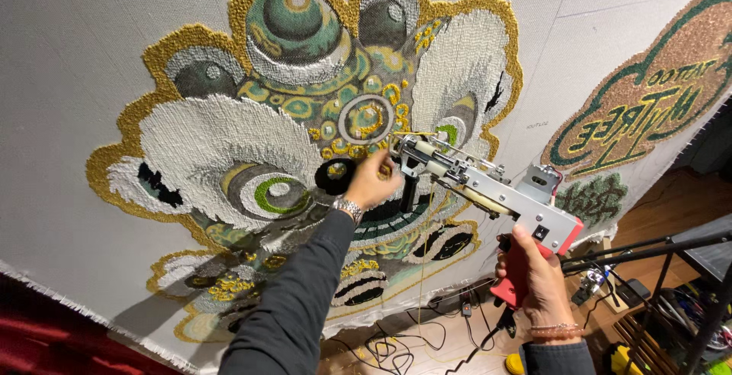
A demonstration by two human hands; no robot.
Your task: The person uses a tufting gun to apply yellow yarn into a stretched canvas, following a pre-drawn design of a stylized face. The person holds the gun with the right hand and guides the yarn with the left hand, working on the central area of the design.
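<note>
A tufting gun (488, 188) with a grey metal body and a red handle points its tip at a large stretched cloth (69, 62). My right hand (537, 280) grips the red handle from below. My left hand (374, 180) reaches to the gun's front end, fingers pinched at the needle where yellow yarn (422, 260) runs down. On the cloth is a big tufted lion-mask design (305, 100) in gold, white, green and black. A watch sits on my left wrist.
A second tufted piece (648, 100) in green and brown fills the cloth's upper right. Black cables (396, 341) lie on the wooden floor below. A dark metal stand (671, 268) with small items stands at the lower right.
</note>
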